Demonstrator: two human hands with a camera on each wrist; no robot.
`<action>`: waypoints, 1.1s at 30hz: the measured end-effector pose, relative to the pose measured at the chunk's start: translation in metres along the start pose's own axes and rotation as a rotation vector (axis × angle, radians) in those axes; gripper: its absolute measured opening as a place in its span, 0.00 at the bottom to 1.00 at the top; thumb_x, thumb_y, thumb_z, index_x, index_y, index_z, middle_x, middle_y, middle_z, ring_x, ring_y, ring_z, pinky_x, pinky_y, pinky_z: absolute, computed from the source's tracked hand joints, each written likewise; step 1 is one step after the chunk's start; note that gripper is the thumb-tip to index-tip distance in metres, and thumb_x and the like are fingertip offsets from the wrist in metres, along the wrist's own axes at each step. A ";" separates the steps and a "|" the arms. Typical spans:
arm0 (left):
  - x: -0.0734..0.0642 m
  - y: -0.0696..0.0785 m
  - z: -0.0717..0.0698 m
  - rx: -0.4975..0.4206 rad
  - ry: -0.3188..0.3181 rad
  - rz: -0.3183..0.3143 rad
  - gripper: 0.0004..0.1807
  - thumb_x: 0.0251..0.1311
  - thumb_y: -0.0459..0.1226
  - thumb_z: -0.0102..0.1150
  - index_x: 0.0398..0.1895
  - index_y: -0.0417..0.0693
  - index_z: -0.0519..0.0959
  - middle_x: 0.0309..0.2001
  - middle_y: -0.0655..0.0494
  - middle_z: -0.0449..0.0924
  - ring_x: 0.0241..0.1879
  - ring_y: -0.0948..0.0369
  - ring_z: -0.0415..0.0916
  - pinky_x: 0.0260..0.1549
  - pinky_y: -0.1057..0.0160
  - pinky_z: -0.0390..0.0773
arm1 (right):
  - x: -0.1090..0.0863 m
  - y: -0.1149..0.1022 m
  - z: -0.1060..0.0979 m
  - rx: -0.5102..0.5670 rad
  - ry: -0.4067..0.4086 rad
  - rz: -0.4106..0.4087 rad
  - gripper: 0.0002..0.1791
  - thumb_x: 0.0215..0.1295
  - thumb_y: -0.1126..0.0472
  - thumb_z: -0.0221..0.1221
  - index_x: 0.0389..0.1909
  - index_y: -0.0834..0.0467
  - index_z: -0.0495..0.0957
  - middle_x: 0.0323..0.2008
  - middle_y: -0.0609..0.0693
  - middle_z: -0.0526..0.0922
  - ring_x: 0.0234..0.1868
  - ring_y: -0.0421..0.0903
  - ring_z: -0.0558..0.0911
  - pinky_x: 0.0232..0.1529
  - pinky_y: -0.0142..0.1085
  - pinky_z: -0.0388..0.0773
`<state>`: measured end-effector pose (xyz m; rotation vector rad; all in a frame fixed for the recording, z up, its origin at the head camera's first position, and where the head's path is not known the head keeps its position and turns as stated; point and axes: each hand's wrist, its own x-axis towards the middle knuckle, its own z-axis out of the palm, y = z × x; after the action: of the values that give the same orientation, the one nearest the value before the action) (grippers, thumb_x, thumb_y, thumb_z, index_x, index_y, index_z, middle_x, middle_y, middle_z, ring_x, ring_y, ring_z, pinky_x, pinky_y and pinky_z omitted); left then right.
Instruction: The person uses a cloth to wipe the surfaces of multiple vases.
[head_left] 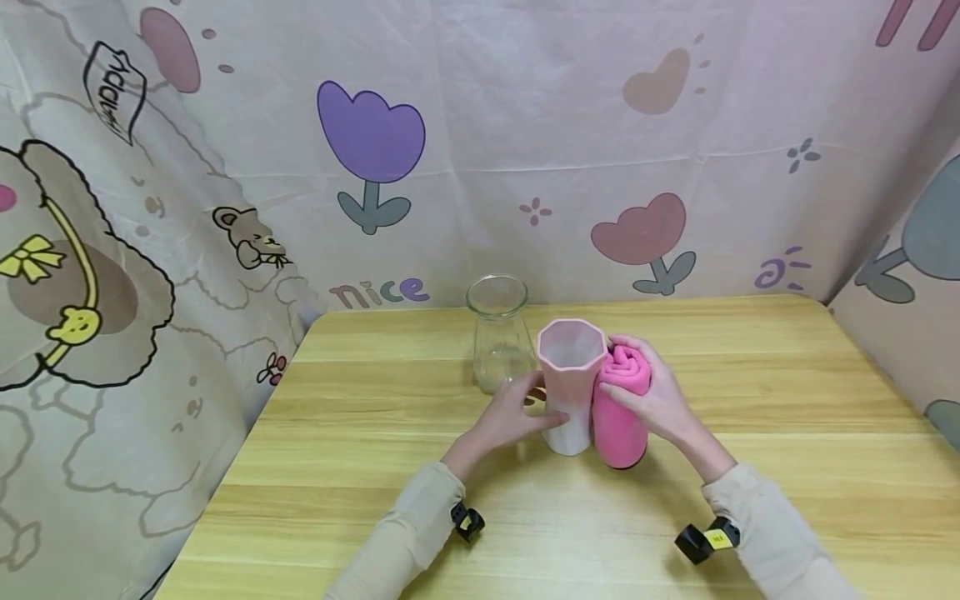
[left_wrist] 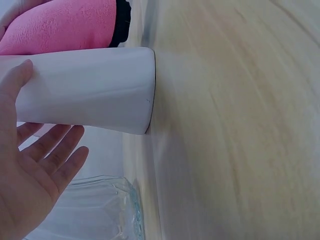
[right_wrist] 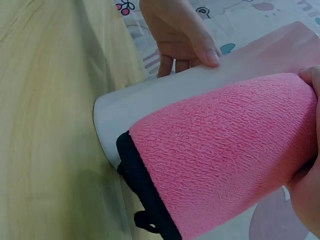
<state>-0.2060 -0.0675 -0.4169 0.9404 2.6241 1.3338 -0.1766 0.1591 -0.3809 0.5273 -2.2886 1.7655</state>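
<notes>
A tall faceted vase (head_left: 572,417), pink at the rim and fading to white at its base, stands upright on the table. My left hand (head_left: 512,410) is at its left side, thumb laid on the front, with several relaxed fingertips showing beside the wall in the left wrist view. Close against the vase's right side is a rolled pink towel (head_left: 621,425), its lower end edged in black trim (right_wrist: 145,185) with a small loop. My right hand (head_left: 658,393) grips this roll near the top, thumb in front and fingers reaching behind, partly hidden.
Behind and left of the vase stands a clear glass vase (head_left: 498,350) with a flared rim. The wooden table (head_left: 337,467) ends at a printed cloth backdrop (head_left: 480,192), and another cloth hangs along the left side. Each sleeve carries a black wrist camera (head_left: 468,522).
</notes>
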 end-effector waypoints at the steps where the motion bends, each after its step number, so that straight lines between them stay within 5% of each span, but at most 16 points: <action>1: 0.000 0.000 0.000 -0.001 -0.001 0.000 0.30 0.49 0.49 0.65 0.55 0.49 0.69 0.48 0.56 0.76 0.44 0.63 0.73 0.43 0.69 0.75 | 0.000 0.000 0.001 0.000 -0.005 0.000 0.34 0.51 0.72 0.62 0.60 0.64 0.61 0.55 0.61 0.69 0.49 0.30 0.71 0.48 0.19 0.70; 10: 0.000 0.001 -0.001 0.002 -0.003 -0.013 0.31 0.49 0.49 0.64 0.56 0.49 0.69 0.48 0.55 0.76 0.44 0.62 0.74 0.42 0.68 0.76 | 0.002 0.003 0.003 -0.049 -0.056 0.024 0.33 0.54 0.68 0.62 0.61 0.63 0.61 0.54 0.60 0.71 0.48 0.30 0.71 0.47 0.22 0.71; 24: -0.001 0.002 0.000 0.001 -0.009 -0.032 0.30 0.50 0.49 0.64 0.55 0.46 0.69 0.48 0.54 0.76 0.44 0.62 0.74 0.42 0.68 0.76 | 0.003 0.006 0.009 0.043 -0.155 0.084 0.40 0.56 0.68 0.59 0.66 0.64 0.48 0.60 0.63 0.63 0.51 0.29 0.68 0.50 0.23 0.68; 33: -0.001 0.002 0.001 -0.007 -0.011 -0.049 0.31 0.49 0.49 0.64 0.55 0.47 0.70 0.49 0.54 0.76 0.44 0.62 0.74 0.43 0.67 0.76 | -0.003 0.007 0.014 -0.029 -0.110 0.115 0.35 0.55 0.66 0.61 0.62 0.64 0.55 0.56 0.62 0.68 0.54 0.46 0.70 0.54 0.44 0.70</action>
<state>-0.2034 -0.0666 -0.4160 0.8741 2.6147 1.3219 -0.1760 0.1479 -0.3914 0.5089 -2.4620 1.7931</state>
